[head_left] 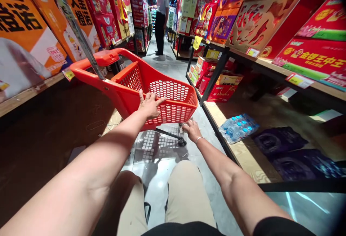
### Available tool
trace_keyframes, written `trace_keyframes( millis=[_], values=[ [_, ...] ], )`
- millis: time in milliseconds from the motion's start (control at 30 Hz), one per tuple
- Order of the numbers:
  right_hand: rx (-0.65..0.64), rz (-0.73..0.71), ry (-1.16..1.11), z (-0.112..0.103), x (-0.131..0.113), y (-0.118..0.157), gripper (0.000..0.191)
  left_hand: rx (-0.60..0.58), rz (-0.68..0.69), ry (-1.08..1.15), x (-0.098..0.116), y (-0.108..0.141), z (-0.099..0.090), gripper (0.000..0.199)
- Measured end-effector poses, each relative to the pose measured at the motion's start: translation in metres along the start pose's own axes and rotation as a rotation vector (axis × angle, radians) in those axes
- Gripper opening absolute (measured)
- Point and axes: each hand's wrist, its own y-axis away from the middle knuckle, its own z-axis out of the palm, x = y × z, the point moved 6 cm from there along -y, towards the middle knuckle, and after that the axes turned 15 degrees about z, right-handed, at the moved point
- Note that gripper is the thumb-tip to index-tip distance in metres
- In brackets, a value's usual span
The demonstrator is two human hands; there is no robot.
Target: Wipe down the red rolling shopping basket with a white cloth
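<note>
A red plastic shopping cart [173, 111] with a perforated basket stands before my knees, turned sideways. My left hand [150, 106] lies over its near rim, fingers bent across the edge and the thumb pointing right. The visible part of the basket's inside shows no goods. Below the basket's right end, my right hand [191, 129] reaches down with its fingers bent and somewhat apart, close to the cart's underside. A small greyish part by those fingertips is too unclear to name. Just under that hand is a black caster wheel [182, 141] on a dark metal leg.
Boxed goods fill shelves on both sides, orange cartons [24, 27] left and red gift boxes [313, 56] right. Shrink-wrapped water bottles [239, 127] and dark purple packs [279, 140] lie on the low right shelf. A person [161, 16] stands farther down the aisle.
</note>
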Motion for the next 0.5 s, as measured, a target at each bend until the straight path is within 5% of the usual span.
trace_keyframes(
  millis=[67, 200, 267, 400, 500],
  values=[
    [0.104, 0.045, -0.058, -0.015, 0.004, -0.005, 0.038, -0.008, -0.007, 0.007, -0.005, -0.003, 0.000, 0.065],
    [0.442, 0.134, -0.221, -0.084, 0.005, -0.041, 0.043, -0.008, -0.020, 0.015, -0.014, -0.002, -0.001, 0.064],
    [0.429, 0.156, -0.245, -0.102, -0.002, -0.062, 0.044, -0.001, -0.032, 0.023, -0.017, -0.001, 0.000, 0.064],
    [0.285, 0.205, -0.207, -0.093, -0.036, -0.082, 0.041, -0.005, -0.046, 0.048, -0.020, -0.004, 0.003, 0.065],
    [0.289, 0.093, -0.211, -0.082, -0.063, -0.084, 0.046, -0.042, -0.083, 0.070, -0.029, -0.006, 0.006, 0.069]
  ],
)
